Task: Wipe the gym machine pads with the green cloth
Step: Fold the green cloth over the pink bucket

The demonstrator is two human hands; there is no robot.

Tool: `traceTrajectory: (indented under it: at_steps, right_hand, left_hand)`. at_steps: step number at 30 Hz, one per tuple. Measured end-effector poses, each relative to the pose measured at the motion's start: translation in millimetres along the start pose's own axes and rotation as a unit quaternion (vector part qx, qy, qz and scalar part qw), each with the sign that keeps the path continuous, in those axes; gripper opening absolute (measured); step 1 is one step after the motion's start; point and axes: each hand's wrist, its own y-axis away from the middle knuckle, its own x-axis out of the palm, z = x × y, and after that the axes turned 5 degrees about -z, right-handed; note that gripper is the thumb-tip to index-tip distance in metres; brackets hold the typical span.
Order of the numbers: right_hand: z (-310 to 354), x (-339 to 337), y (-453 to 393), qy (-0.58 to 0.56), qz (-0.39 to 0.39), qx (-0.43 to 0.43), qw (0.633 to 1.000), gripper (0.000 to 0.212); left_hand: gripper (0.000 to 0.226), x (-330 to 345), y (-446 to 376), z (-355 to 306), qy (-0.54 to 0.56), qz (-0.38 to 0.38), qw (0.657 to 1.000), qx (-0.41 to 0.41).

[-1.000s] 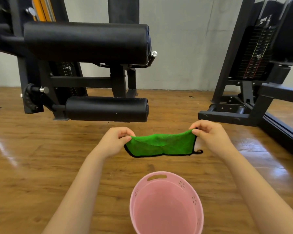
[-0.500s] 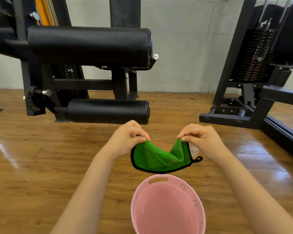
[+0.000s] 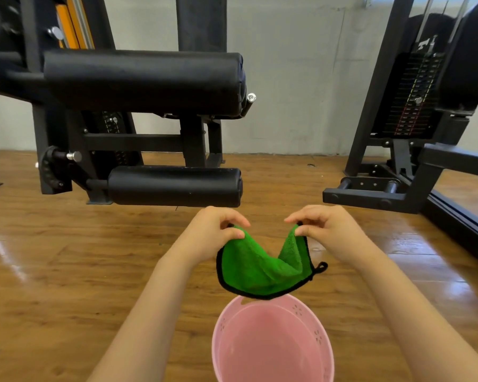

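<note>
Between both hands, sagging green cloth [image 3: 262, 268]

light: bright, even daylight | glare: pale streaks on wooden floor [image 3: 66, 257] at left and right edges | shadows: soft, faint | focus: sharp centre | distortion: wide-angle bending of machine frames near frame edges

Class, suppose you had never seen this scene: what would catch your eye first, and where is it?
The bright green cloth at centre, sagging between the left hand and the right hand, which pinch its top corners. Just below it sits a pink tub on the wooden floor. Behind, to the left, two black roller pads stand out: a thick upper pad and a lower pad.
</note>
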Motion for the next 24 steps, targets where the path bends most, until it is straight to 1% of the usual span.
traceTrajectory:
  at_steps: [2, 4, 6, 9, 11, 12, 14, 16, 19, 21, 23, 24]
  right_hand:
    - [-2, -15, 0, 0.073, 0.0, 0.018, 0.997, 0.032]
    - [-7, -30, 1, 0.089, -0.036, 0.043, 0.994, 0.03]
    - [-12, -39, 4, 0.082, -0.061, 0.056, 0.993, 0.029]
    - [-13, -39, 5, 0.036, -0.075, 0.064, 0.994, 0.026]
    - [-11, -39, 5, -0.038, -0.095, 0.066, 0.993, 0.026]
    - [-11, -40, 5, -0.075, -0.099, 0.063, 0.99, 0.025]
    - [-10, -42, 6, -0.158, -0.087, 0.065, 0.981, 0.017]
    - [-10, -44, 7, -0.261, -0.059, 0.088, 0.959, 0.003]
    - [-14, -41, 8, -0.374, 0.002, 0.13, 0.918, 0.029]
    - [-16, -36, 8, -0.407, 0.013, 0.148, 0.901, 0.042]
    - [-16, -32, 8, -0.432, 0.015, 0.151, 0.889, 0.055]
    - [-14, -31, 9, -0.444, 0.021, 0.143, 0.884, 0.055]
  left_hand:
    - [0.025, -8, 2, 12, -0.063, 0.011, 0.998, -0.026]
    - [0.02, -15, 6, 26, -0.089, -0.004, 0.995, -0.055]
    - [0.016, -18, 8, 33, -0.086, -0.037, 0.994, -0.057]
    - [0.019, -18, 5, 34, -0.058, -0.11, 0.991, -0.041]
    - [0.025, -19, 2, 32, -0.004, -0.153, 0.988, -0.032]
    - [0.027, -20, 2, 32, 0.03, -0.158, 0.986, -0.031]
    - [0.025, -23, 2, 31, 0.077, -0.127, 0.988, -0.035]
    - [0.023, -27, 3, 30, 0.106, -0.087, 0.99, -0.034]
    - [0.026, -32, 4, 27, 0.202, -0.069, 0.976, -0.035]
    - [0.026, -33, 6, 24, 0.282, -0.041, 0.957, -0.055]
    - [0.025, -33, 7, 22, 0.342, 0.003, 0.938, -0.064]
    - [0.022, -32, 8, 23, 0.367, 0.018, 0.928, -0.064]
